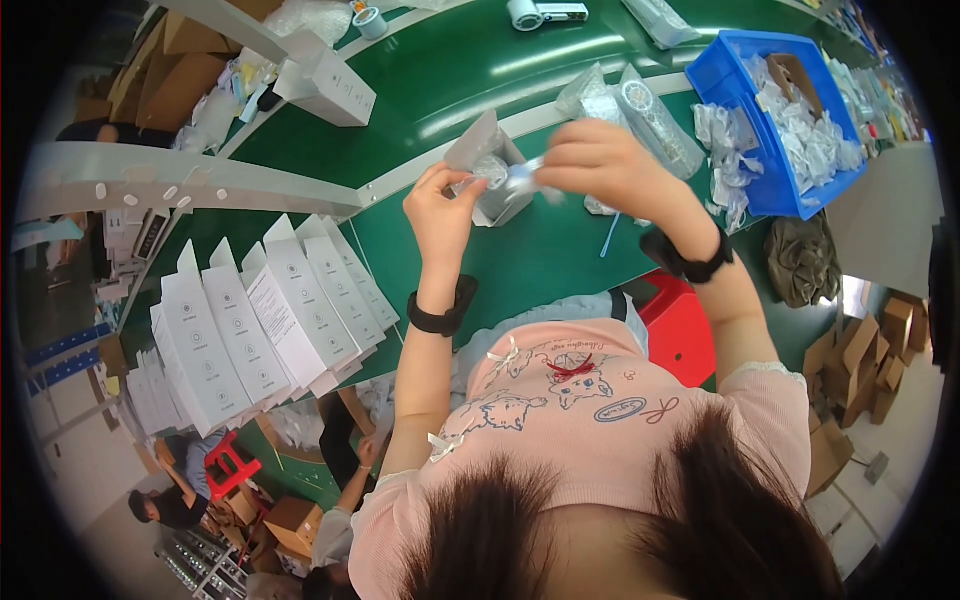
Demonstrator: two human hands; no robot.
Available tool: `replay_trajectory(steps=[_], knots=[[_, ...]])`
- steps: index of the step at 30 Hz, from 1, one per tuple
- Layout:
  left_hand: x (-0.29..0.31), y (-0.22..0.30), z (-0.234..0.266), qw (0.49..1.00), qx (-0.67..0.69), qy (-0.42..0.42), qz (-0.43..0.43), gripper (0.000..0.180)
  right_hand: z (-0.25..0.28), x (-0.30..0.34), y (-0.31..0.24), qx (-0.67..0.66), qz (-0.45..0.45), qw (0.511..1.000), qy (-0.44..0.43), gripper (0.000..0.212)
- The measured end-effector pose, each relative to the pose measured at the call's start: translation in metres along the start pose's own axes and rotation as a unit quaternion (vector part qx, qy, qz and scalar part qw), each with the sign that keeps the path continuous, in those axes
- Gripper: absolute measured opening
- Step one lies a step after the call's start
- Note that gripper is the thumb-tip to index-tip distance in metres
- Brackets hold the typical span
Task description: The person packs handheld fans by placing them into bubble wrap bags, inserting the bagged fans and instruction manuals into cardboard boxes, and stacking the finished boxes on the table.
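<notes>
A small white carton [508,208] stands on the green bench with its lid flap up. Inside its mouth sits something wrapped in clear plastic [490,172]. My left hand [440,215] grips the carton's left side, the thumb bent over the rim by the wrapped thing. Just right of the opening, my right hand [612,165] pinches a small clear plastic bag [528,182] with something white and blue in it; motion blurs its contents. A thin blue stick-like tool [609,236] lies below my right hand.
White cartons with raised flaps [270,330] stand in rows at left. A blue bin [722,75] of small clear bags sits at right. Bagged devices [655,115] lie behind my right hand. A metal rail [250,180] crosses the left side. A red stool [682,330] is beside me.
</notes>
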State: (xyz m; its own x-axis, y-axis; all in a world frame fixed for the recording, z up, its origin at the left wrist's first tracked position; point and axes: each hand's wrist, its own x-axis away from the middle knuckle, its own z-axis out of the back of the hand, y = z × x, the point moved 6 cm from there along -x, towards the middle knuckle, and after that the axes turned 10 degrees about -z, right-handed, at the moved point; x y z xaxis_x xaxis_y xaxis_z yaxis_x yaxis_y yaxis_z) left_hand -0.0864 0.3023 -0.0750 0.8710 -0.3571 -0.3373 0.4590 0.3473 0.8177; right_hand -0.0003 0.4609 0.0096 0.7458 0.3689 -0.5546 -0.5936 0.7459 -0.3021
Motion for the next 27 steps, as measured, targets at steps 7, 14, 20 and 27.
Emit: replay_trajectory(steps=[7, 14, 20, 27], knots=[[0.008, -0.015, 0.002, 1.000, 0.029, 0.003, 0.001, 0.014, -0.101, -0.007, -0.001, 0.026, 0.099, 0.963, -0.250, 0.011], [0.017, -0.019, 0.003, 0.998, 0.047, 0.023, 0.042, 0.016, -0.078, 0.006, -0.016, 0.018, 0.059, 0.995, -0.076, 0.016], [0.021, 0.004, 0.024, 0.999, 0.017, 0.044, -0.021, 0.022, -0.082, 0.008, -0.010, 0.033, -0.030, 0.988, -0.148, 0.038], [0.053, 0.069, 0.176, 0.901, -0.404, 0.158, -0.021, 0.057, -0.082, 0.027, 0.049, -0.195, -0.210, 0.958, 0.005, 0.092]])
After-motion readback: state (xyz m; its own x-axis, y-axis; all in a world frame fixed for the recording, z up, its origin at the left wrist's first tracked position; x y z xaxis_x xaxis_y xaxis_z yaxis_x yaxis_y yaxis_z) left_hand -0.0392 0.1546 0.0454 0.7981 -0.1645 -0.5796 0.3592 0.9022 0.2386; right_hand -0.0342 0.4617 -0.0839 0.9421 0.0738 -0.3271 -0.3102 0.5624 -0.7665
